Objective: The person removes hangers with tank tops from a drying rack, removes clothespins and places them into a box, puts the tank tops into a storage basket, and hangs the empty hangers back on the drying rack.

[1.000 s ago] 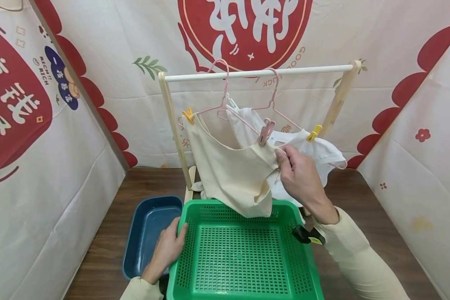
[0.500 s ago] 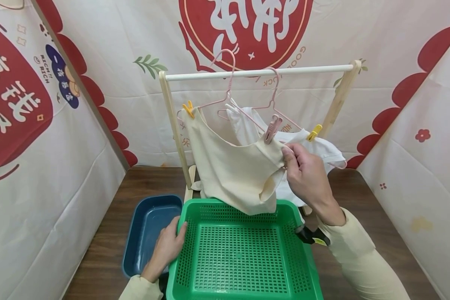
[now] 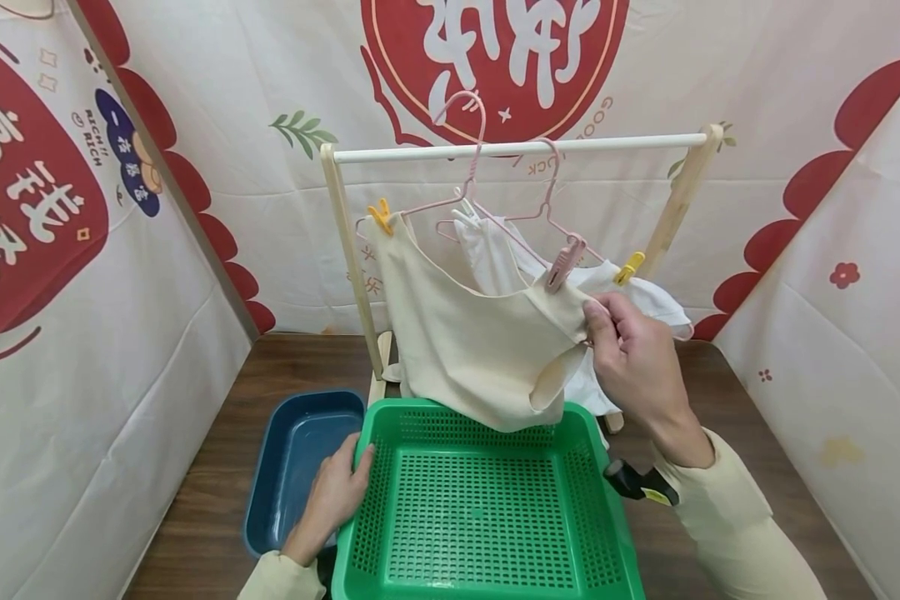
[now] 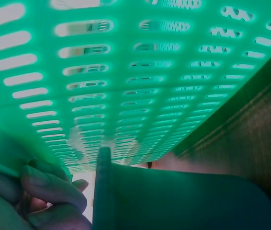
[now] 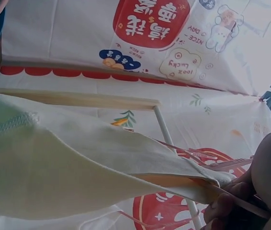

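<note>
My right hand (image 3: pixel 641 362) pinches the right shoulder of a cream tank top (image 3: pixel 465 342) together with the end of its pink hanger (image 3: pixel 471 167). An orange clothespin (image 3: pixel 381 217) and a pink clothespin (image 3: pixel 565 264) clip the top to this hanger. The hanger's hook stands above the rack's white rod (image 3: pixel 615 143), its stem crossing in front. Behind hangs a white T-shirt (image 3: pixel 656 302) on another pink hanger, partly hidden. My left hand (image 3: pixel 337 487) grips the left rim of a green perforated basket (image 3: pixel 480 517); its curled fingers (image 4: pixel 54 189) show beneath the rim in the left wrist view.
A blue basin (image 3: pixel 300 458) stands left of the basket on the brown wooden table (image 3: pixel 187 508). The rack's wooden posts (image 3: pixel 348 258) rise behind the basket. A yellow clothespin (image 3: pixel 630 267) and a white clothespin (image 3: pixel 465 208) hold the T-shirt. Printed cloth walls surround the table.
My right hand has moved rightward with the cream tank top. Its hanger has shifted right too, and the hook has risen higher above the rod. My left hand and the basket stay put.
</note>
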A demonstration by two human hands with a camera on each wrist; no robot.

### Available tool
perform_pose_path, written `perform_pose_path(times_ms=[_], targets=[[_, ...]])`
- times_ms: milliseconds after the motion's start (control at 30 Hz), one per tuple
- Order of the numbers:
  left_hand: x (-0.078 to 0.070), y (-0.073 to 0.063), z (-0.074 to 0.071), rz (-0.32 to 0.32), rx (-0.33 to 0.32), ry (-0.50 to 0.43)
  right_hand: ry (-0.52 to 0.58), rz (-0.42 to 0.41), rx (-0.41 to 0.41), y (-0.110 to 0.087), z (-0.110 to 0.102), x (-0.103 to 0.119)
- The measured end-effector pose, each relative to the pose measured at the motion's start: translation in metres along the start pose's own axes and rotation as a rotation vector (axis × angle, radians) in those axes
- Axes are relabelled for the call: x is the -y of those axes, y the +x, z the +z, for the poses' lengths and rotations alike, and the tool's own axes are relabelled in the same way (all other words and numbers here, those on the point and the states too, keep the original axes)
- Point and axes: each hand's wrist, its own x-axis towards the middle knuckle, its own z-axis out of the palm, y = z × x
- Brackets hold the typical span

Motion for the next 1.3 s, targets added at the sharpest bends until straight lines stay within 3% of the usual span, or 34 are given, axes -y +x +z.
perform_pose_path(times_ms=[433,633,1300], targets=[[-0.001,-0.001,0.001,0.013,-0.002,-0.001,0.046,0.002,-0.058,-0.007,-0.017,-0.001],[-0.001,0.000,0.000,0.010,-0.005,-0.008,0.045,0.002,-0.057,-0.011,-0.026,-0.003],[-0.001,-0.002,0.000,-0.007,0.001,-0.019,0.187,-0.008,-0.034,-0.016,-0.043,-0.007]])
